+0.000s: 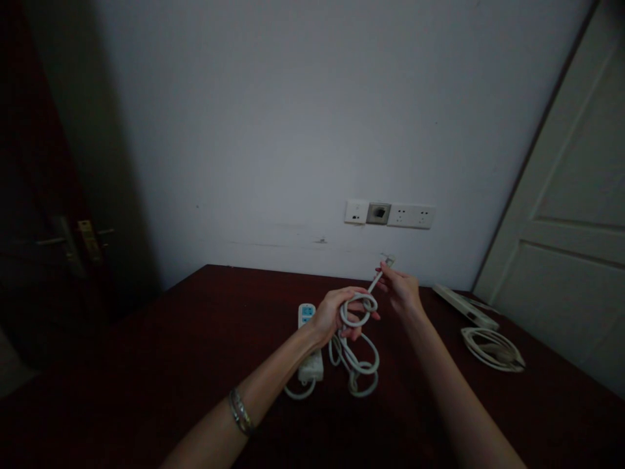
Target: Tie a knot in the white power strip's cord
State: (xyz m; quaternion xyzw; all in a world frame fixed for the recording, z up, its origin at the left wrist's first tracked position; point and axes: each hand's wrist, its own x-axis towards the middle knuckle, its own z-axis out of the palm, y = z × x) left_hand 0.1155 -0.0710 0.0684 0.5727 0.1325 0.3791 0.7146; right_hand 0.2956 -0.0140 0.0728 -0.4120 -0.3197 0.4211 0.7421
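Note:
A white power strip [309, 355] lies on the dark red table [146, 365], and its white cord [359, 358] runs up in loose loops. My left hand [336, 316] is closed around a loop of that cord above the strip. My right hand [400, 286] pinches the cord's plug end [388, 262] and holds it up a little to the right, toward the wall. Both forearms reach in from the bottom, and a bracelet [240, 412] sits on the left wrist.
A row of wall sockets [390, 214] is mounted just above the table's far edge. A second white power strip [465, 306] with a coiled cord [492, 349] lies at the right. A pale door [566, 228] stands at the right, a dark door with a handle [63, 244] at the left.

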